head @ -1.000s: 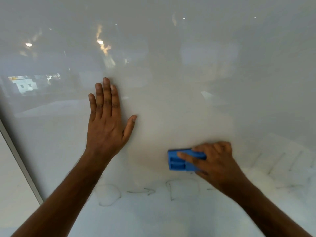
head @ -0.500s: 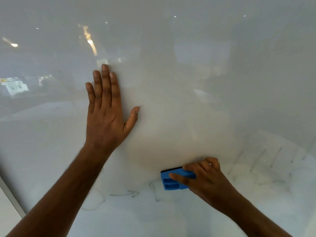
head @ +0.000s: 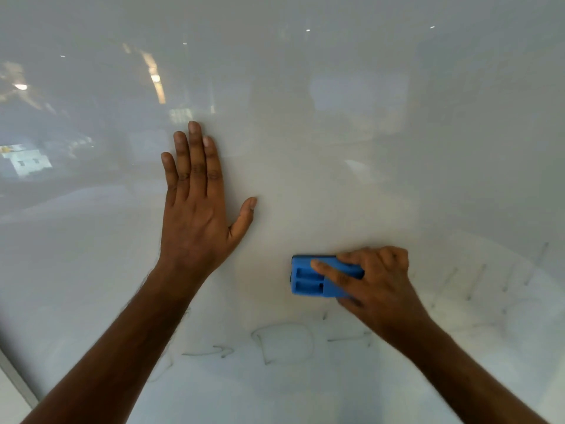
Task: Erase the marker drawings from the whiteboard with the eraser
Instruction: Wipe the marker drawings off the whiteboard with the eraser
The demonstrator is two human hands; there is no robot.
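White and glossy, the whiteboard (head: 397, 148) fills nearly the whole frame, its upper left mirroring lamps and a pale building. A grey frame edge (head: 18, 384) cuts across the lower left corner. Two bare forearms rise from the bottom edge toward the middle of the picture.

Left of centre, the left hand (head: 195, 215) lies flat on the board, fingers straight and together, pointing up, thumb spread out to the right; it holds nothing.

Right of centre and lower, the right hand (head: 376, 280) grips a blue eraser (head: 308, 278), thumb laid across its back and the other fingers curled over its top edge. The eraser sits lengthwise against the board, its left end showing two moulded recesses.

Faint marker drawings (head: 284, 342) run along the lower part of the frame, below the eraser and clear of it: a rounded box outline at lower centre, a thin arrow to its left, a dash to its right. Toward the right edge, short slanted strokes (head: 477, 283) stand beside the right hand; they are smeared, possibly part of a grid.
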